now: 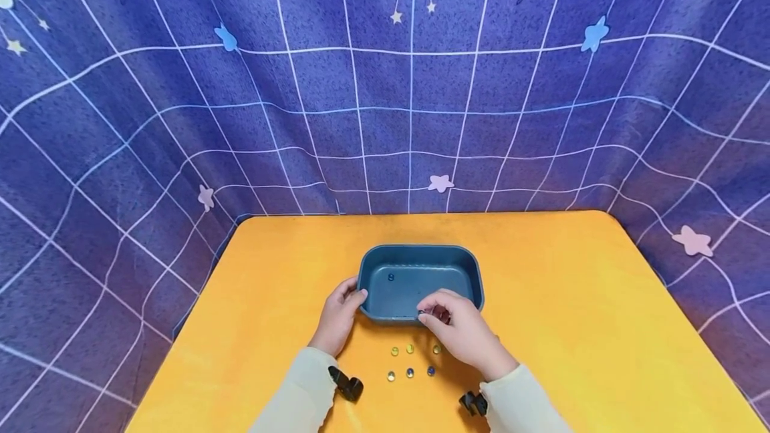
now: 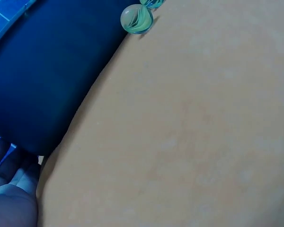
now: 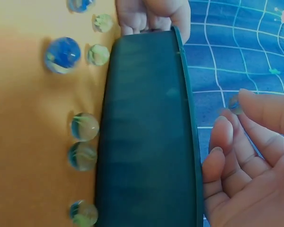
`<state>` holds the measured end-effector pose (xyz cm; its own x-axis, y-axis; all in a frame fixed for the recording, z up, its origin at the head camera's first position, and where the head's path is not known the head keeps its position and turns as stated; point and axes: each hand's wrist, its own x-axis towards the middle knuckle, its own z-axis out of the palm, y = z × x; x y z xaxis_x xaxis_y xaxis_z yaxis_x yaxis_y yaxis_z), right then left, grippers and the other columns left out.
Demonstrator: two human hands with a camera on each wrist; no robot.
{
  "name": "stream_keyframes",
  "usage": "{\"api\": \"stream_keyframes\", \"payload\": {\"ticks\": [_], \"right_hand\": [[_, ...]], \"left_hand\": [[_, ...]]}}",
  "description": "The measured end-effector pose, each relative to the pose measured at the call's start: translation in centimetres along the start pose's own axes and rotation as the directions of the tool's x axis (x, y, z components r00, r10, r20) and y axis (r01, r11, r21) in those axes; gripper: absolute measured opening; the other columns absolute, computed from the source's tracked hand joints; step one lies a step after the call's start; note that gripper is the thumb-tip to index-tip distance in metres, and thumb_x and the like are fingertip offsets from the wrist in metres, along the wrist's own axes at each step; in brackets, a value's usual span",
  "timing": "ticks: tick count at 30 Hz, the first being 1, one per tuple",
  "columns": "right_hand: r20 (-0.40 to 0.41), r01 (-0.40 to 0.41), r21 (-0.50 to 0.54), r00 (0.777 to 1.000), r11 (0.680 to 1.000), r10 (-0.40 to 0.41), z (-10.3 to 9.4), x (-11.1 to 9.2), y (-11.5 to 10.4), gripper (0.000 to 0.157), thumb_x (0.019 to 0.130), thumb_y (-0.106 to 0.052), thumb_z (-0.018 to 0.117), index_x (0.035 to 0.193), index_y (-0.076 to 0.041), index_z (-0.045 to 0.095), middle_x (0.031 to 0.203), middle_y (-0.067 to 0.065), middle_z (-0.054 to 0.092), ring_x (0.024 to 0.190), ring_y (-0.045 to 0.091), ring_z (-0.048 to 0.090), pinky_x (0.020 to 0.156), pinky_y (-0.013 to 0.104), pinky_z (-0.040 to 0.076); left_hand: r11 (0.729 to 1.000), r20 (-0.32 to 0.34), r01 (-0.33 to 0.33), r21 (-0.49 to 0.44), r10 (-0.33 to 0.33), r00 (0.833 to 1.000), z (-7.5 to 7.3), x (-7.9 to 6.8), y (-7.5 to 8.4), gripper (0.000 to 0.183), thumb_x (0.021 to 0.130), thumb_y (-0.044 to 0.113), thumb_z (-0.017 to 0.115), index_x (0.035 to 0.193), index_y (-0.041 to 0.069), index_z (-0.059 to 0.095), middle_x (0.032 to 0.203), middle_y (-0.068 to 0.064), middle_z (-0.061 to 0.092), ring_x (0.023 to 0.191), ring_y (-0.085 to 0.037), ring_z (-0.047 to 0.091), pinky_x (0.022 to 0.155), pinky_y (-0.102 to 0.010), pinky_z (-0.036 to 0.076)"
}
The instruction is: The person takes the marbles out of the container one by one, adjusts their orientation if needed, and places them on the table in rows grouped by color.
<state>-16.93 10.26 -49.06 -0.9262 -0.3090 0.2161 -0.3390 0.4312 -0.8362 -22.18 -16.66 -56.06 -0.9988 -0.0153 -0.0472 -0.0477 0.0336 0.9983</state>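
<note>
A dark blue rectangular plastic tub [image 1: 394, 299] stands on the table, with one dark marble [image 1: 391, 277] on its floor. My left hand [image 1: 338, 316] holds the tub's left end, thumb at the rim and fingers along the outside. Over the front rim, my right hand [image 1: 464, 334] pinches a small glass marble [image 3: 235, 104] between thumb and index finger. Several glass marbles lie before the tub, among them a yellowish marble [image 1: 410, 348] and a blue marble [image 3: 63, 55]. The right hand partly hides this area in the head view.
The yellow tabletop [image 1: 289, 272] reaches well past the tub on both sides. A purple-blue curtain [image 1: 385, 132] with white grid lines and stars surrounds the table at the back and sides. Dark wrist mounts stick out below both sleeves.
</note>
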Motion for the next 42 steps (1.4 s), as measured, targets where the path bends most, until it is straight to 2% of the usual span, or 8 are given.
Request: {"api": "stream_keyframes", "payload": {"ticks": [5, 10, 13, 20, 28, 35, 42], "right_hand": [[-0.019, 0.036, -0.006, 0.999, 0.999, -0.036, -0.2, -1.6, 0.4, 0.012, 0.096, -0.014, 0.074, 0.102, -0.024, 0.073, 0.093, -0.013, 0.062, 0.082, 0.011, 0.057, 0.073, 0.026, 0.052], [-0.007, 0.062, -0.043, 0.998, 0.997, -0.062, -0.3, -3.3, 1.0, 0.017, 0.096, -0.014, 0.075, 0.102, -0.029, 0.071, 0.092, -0.016, 0.06, 0.082, 0.008, 0.056, 0.072, 0.026, 0.052], [-0.002, 0.058, -0.067, 0.998, 0.996, -0.059, -0.3, -4.2, 1.3, 0.018, 0.095, -0.013, 0.075, 0.101, -0.029, 0.071, 0.09, -0.016, 0.058, 0.08, 0.007, 0.054, 0.07, 0.026, 0.05], [0.049, 0.028, -0.059, 0.998, 0.998, -0.025, 0.2, -5.9, 1.9, 0.01, 0.094, -0.011, 0.076, 0.101, -0.019, 0.073, 0.091, -0.016, 0.059, 0.08, 0.006, 0.056, 0.07, 0.024, 0.051], [0.115, 0.008, -0.045, 0.993, 0.999, -0.002, 0.2, -7.1, 2.8, 0.01, 0.096, -0.013, 0.074, 0.101, -0.021, 0.073, 0.089, -0.015, 0.059, 0.079, 0.005, 0.055, 0.068, 0.023, 0.051], [0.169, -0.077, -0.006, 0.983, 0.997, 0.077, 0.1, -7.2, 3.5, 0.004, 0.098, -0.02, 0.073, 0.102, -0.021, 0.073, 0.087, -0.012, 0.061, 0.078, 0.007, 0.057, 0.067, 0.024, 0.051], [0.167, -0.146, -0.025, 0.975, 0.989, 0.148, 0.1, -7.1, 4.0, 0.004, 0.093, -0.021, 0.078, 0.094, -0.021, 0.074, 0.083, -0.012, 0.062, 0.074, 0.006, 0.057, 0.064, 0.024, 0.051]], "left_hand": [[1.0, 0.003, -0.001, 0.004, 0.001, 1.0, 0.1, 0.0, 0.0, 0.043, 0.104, 0.026, 0.064, 0.144, 0.011, 0.058, 0.142, -0.008, 0.061, 0.134, -0.022, 0.055, 0.114, -0.041, 0.041], [1.0, 0.0, -0.002, 0.007, 0.002, 1.0, 0.2, 0.0, 0.0, 0.044, 0.104, 0.025, 0.063, 0.145, 0.01, 0.057, 0.143, -0.01, 0.06, 0.134, -0.023, 0.055, 0.115, -0.042, 0.041], [1.0, 0.002, -0.004, 0.011, 0.004, 1.0, 0.2, 0.0, 0.2, 0.044, 0.104, 0.026, 0.063, 0.145, 0.01, 0.056, 0.144, -0.01, 0.059, 0.134, -0.023, 0.055, 0.115, -0.043, 0.041], [1.0, -0.001, 0.008, 0.022, -0.008, 1.0, 0.0, 0.0, 0.3, 0.046, 0.104, 0.028, 0.063, 0.146, 0.012, 0.055, 0.145, -0.009, 0.059, 0.135, -0.022, 0.054, 0.115, -0.044, 0.04], [0.999, 0.003, 0.014, 0.038, -0.014, 1.0, -0.1, 0.0, 0.3, 0.047, 0.104, 0.03, 0.063, 0.147, 0.011, 0.055, 0.146, -0.008, 0.058, 0.137, -0.023, 0.052, 0.116, -0.044, 0.039], [0.999, -0.01, 0.02, 0.049, -0.019, 1.0, -0.1, 0.1, 0.1, 0.044, 0.104, 0.029, 0.063, 0.145, 0.014, 0.057, 0.144, -0.004, 0.059, 0.137, -0.02, 0.052, 0.115, -0.042, 0.04], [0.998, -0.011, 0.031, 0.053, -0.03, 0.999, -0.1, 0.0, 0.1, 0.044, 0.104, 0.03, 0.063, 0.145, 0.015, 0.058, 0.144, -0.002, 0.06, 0.136, -0.019, 0.053, 0.115, -0.042, 0.041]]}}
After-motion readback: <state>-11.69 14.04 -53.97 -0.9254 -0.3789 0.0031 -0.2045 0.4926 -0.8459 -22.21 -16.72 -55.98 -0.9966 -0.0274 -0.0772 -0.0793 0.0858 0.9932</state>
